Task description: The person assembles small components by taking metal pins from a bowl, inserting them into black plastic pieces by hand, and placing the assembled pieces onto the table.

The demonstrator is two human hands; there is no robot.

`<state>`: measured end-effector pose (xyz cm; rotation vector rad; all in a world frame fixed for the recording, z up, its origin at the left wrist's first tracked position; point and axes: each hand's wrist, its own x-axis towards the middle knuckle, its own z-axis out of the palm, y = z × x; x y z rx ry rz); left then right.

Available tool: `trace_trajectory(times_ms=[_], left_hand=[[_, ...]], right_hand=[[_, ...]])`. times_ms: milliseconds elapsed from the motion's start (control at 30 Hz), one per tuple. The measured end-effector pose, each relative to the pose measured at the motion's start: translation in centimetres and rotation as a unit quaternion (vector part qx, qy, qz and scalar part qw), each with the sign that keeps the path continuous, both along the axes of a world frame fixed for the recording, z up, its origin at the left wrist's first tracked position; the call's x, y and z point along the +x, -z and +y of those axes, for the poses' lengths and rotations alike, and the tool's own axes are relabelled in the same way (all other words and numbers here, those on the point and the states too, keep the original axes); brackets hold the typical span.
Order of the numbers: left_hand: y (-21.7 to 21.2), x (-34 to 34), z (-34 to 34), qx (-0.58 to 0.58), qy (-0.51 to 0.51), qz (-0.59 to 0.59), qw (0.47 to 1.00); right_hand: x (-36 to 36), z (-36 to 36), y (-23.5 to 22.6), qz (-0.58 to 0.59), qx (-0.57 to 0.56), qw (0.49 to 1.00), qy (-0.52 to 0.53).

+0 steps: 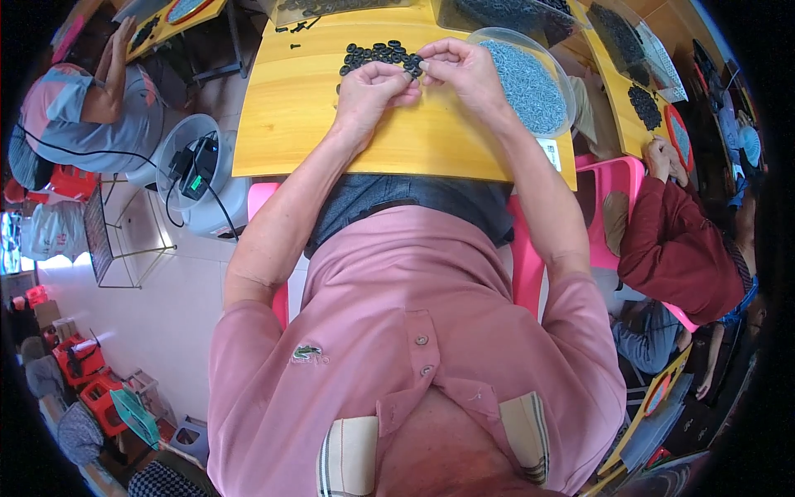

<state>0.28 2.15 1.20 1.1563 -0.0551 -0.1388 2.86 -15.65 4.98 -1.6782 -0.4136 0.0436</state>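
Observation:
My two hands meet over the yellow table [290, 108], close to its far side. My left hand [368, 95] is closed in a pinch. The fingertips of my right hand [464, 73] pinch too, just to the right of it. A small black round part [413, 71] shows between the fingertips, and both hands seem to touch it. Right behind my fingers lies a loose pile of black ring-like parts [373, 56], partly covered by my left hand. Next to my right hand is a round clear tub [568, 116] full of small silvery screws [526, 87].
Clear bins [331, 8] of dark parts stand along the table's far edge. Several black screws [298, 29] lie at the far left. A clear bucket [217, 170] with a power adapter and cable stands left. People [687, 240] sit at tables on both sides.

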Motion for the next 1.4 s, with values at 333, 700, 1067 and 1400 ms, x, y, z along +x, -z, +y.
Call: trace_trajectory(times_ms=[333,700,1067,1400], left_hand=[[-0.14,-0.3,-0.14,-0.005,-0.013,0.006,1.0],[0.04,-0.12,0.16,-0.09,-0.01,0.047,0.995],[-0.27,-0.39,-0.11,-0.069,-0.024,0.023,0.997],[-0.13,-0.36,-0.29,-0.028,-0.04,0.004,0.999]], right_hand=[[0.04,-0.06,0.12,0.017,0.0,1.0,-0.022],[-0.22,0.07,-0.05,0.017,-0.005,1.0,-0.024],[-0.11,-0.19,-0.2,0.061,0.03,0.998,0.002],[-0.24,0.06,-0.1,0.047,-0.002,0.999,0.019]])
